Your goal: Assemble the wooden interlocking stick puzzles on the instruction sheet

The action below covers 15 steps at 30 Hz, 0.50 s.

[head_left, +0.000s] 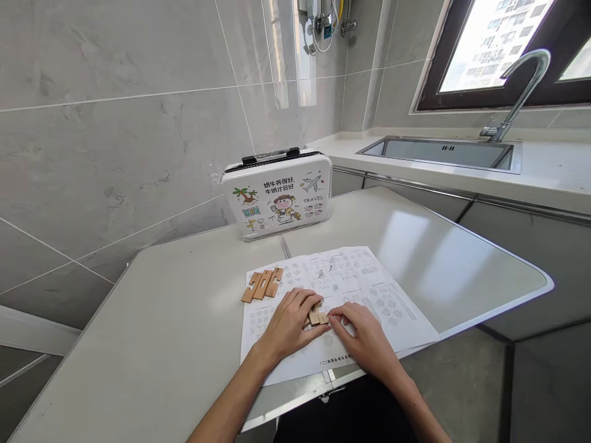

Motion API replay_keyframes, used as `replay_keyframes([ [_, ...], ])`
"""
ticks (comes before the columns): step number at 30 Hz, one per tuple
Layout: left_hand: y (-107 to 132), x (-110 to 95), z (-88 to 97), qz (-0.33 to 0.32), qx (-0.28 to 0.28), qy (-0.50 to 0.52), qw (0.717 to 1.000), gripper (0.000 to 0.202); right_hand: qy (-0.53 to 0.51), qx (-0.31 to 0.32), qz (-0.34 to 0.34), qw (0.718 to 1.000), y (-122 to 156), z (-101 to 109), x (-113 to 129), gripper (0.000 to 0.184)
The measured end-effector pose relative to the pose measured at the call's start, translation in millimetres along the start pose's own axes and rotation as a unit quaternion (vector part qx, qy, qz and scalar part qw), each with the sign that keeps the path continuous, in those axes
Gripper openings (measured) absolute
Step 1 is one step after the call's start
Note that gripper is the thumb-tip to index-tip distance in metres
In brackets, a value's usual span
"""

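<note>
A small cluster of light wooden puzzle pieces (317,317) lies on a printed paper sheet (401,329). My left hand (289,317) curls round the cluster from the left, thumb along its near side and fingers over its far side. From the right, my right hand (362,335) has its thumb and fingertips closed at the cluster's right edge. Both hands partly hide the pieces, so how they fit together is unclear. Farther left, three flat wooden pieces with cut-out notches (262,285) rest side by side on the sheet's corner.
A white cartoon-printed case (281,200) in clear plastic stands at the table's back, near the tiled wall. The folding table (175,320) has a seam down its middle. Beyond it on the right are a counter with a sink (443,152) and a faucet (526,86).
</note>
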<state>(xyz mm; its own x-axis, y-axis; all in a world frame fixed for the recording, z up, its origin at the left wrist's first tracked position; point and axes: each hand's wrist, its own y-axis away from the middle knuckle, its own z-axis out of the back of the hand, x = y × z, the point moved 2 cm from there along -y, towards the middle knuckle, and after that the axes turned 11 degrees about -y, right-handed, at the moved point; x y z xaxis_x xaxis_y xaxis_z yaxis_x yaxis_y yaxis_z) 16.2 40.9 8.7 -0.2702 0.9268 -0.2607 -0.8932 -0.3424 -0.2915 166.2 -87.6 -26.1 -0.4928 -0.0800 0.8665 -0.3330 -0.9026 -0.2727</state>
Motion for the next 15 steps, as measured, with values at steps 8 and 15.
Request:
replay_keyframes([
  [8, 9.4, 15.5, 17.2, -0.019, 0.016, -0.080, 0.996, 0.037, -0.020, 0.000, -0.026, 0.999, 1.2, 2.4, 1.9, 0.027],
  [15, 41.1, 40.2, 44.6, -0.024, 0.010, -0.122, 0.992, 0.035, -0.018, -0.008, -0.020, 1.000, 1.9, 1.8, 1.6, 0.028],
])
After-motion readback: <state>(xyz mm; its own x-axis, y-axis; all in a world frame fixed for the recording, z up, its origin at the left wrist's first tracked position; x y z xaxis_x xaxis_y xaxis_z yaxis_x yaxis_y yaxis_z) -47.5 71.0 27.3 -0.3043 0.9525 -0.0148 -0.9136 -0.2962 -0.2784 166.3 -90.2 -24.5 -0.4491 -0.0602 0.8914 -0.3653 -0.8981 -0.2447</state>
